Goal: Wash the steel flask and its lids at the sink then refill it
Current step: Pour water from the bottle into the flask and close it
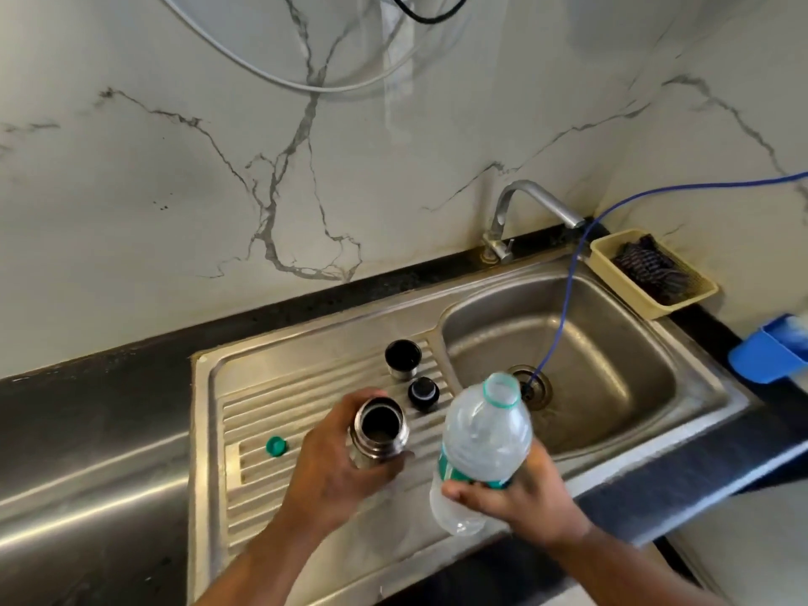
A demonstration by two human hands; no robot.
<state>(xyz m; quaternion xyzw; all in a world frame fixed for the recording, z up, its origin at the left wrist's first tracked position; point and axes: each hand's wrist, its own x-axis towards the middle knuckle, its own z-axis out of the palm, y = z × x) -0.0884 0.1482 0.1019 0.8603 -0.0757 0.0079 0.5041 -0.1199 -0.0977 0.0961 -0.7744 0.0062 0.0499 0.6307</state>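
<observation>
Grip, left: the steel flask [379, 433] is held by the left hand [332, 468], with fingers and thumb curled round the body just below the threaded neck.
Grip, right: a clear plastic bottle [481, 448] is clasped by the right hand [522, 496] at the lower edge of its green label, the fingers wrapped round it.
Flask: it is held uncapped over the ribbed drainboard [306, 404], its dark mouth turned up towards the camera. Whether its base rests on the steel cannot be told.
Bottle: it is uncapped and tilted, with the neck pointed away from the person towards the sink basin [612, 365], just beside the flask. Its fill level cannot be judged.
Lids: a steel cup lid [402, 359] is stood mouth up on the drainboard, and a black stopper [423, 393] is set just in front of it. Both are apart from the flask.
Green cap [276, 446]: it is laid on the drainboard to the left of the left hand.
Tap [527, 201]: it is mounted behind the basin, and no water is seen running.
Blue hose [564, 299]: it is led from the right down into the drain.
Yellow basket [656, 310]: it is placed right of the basin, with a dark scrubber [651, 269] inside.
</observation>
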